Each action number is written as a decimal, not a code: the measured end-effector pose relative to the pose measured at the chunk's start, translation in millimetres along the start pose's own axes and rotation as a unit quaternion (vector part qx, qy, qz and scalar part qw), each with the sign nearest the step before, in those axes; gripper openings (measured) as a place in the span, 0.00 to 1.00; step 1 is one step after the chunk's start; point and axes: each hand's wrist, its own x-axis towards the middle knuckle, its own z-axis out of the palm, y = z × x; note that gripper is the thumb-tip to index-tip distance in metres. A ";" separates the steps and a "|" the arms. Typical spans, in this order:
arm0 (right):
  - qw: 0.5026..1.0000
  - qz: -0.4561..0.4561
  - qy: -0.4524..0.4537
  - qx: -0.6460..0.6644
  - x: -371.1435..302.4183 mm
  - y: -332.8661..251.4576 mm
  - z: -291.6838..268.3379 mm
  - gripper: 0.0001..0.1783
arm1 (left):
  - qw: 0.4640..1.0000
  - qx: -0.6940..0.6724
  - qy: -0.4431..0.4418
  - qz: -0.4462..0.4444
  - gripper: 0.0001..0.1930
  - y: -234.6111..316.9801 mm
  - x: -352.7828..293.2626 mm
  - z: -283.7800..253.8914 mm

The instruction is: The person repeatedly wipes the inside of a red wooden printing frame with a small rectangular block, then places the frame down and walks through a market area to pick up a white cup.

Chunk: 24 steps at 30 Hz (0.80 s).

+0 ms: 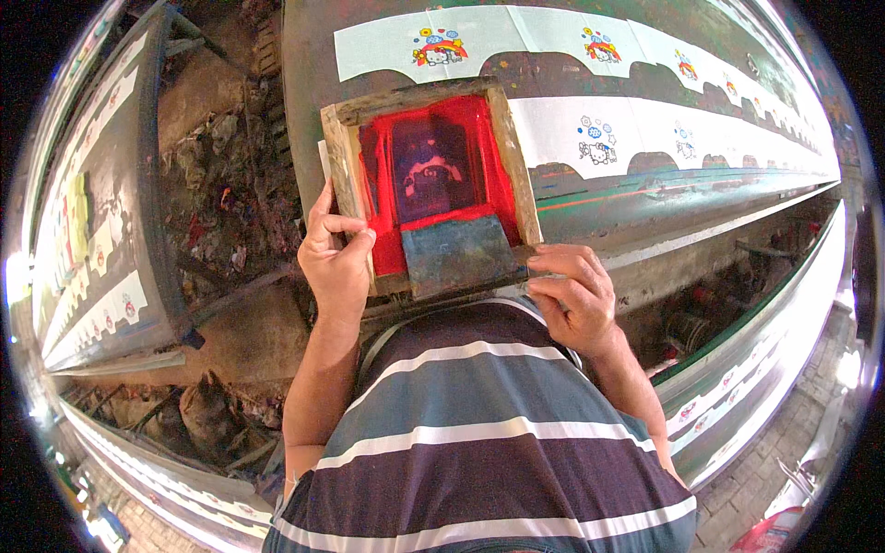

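Observation:
A wooden screen-printing frame [528,184] lies over the near edge of the long table in front of me, its mesh smeared with red ink around a dark central window. Resting across its near side is a flat grey-blue squeegee [456,256]. My left hand [336,253] is closed on the left side of the frame, thumb on top. At the near right corner, my right hand [573,290] pinches the frame's edge with thumb and fingers. The mesh and frame hide the fabric beneath.
White fabric pieces [572,147] with colourful cartoon prints run along the table [572,189] to the right. Another printing table [138,184] stands left, a third [737,405] at lower right. Rags and debris [217,221] cover the floor between.

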 end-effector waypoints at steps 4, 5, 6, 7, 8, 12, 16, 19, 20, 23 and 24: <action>0.999 -0.024 -0.030 0.009 6.1 -2.6 5.8 0.15 | 1.000 -0.026 -0.002 -0.010 0.11 -0.8 -0.4 -0.2; 0.999 -0.030 -0.037 0.005 8.0 -2.9 8.3 0.16 | 1.000 -0.022 -0.004 -0.007 0.11 -0.6 -0.4 -0.4; 0.998 -0.035 -0.043 0.002 10.2 -2.6 11.3 0.16 | 1.000 -0.012 -0.004 -0.005 0.11 -0.5 -0.7 -0.4; 0.998 -0.038 -0.052 -0.001 12.3 -2.2 14.5 0.16 | 1.000 -0.002 -0.004 -0.002 0.11 -0.3 -0.8 -0.6; 0.997 -0.042 -0.064 -0.013 14.4 -1.5 17.8 0.18 | 1.000 0.009 -0.005 0.000 0.11 -0.1 -1.0 -0.8; 0.992 -0.058 -0.098 -0.055 22.8 2.6 26.9 0.23 | 1.000 0.007 -0.004 -0.003 0.11 0.5 -0.8 -1.9; 0.989 -0.083 -0.102 -0.063 32.7 3.9 27.0 0.26 | 1.000 0.008 0.000 0.001 0.12 -1.0 -1.2 -1.2; 0.988 -0.099 -0.106 -0.059 43.4 1.7 28.3 0.26 | 0.999 0.031 0.005 0.007 0.12 -2.9 -0.8 -0.7; 0.987 -0.100 -0.108 -0.058 47.2 0.2 30.1 0.26 | 0.999 0.039 0.007 0.010 0.12 -3.5 -0.8 -0.6; 0.984 -0.103 -0.129 -0.074 58.6 -4.4 35.2 0.24 | 0.999 0.047 0.017 0.002 0.11 -5.3 -1.2 0.2; 0.980 -0.104 -0.143 -0.087 61.6 -6.0 36.0 0.24 | 0.999 0.050 0.015 0.006 0.10 -5.7 -1.5 0.2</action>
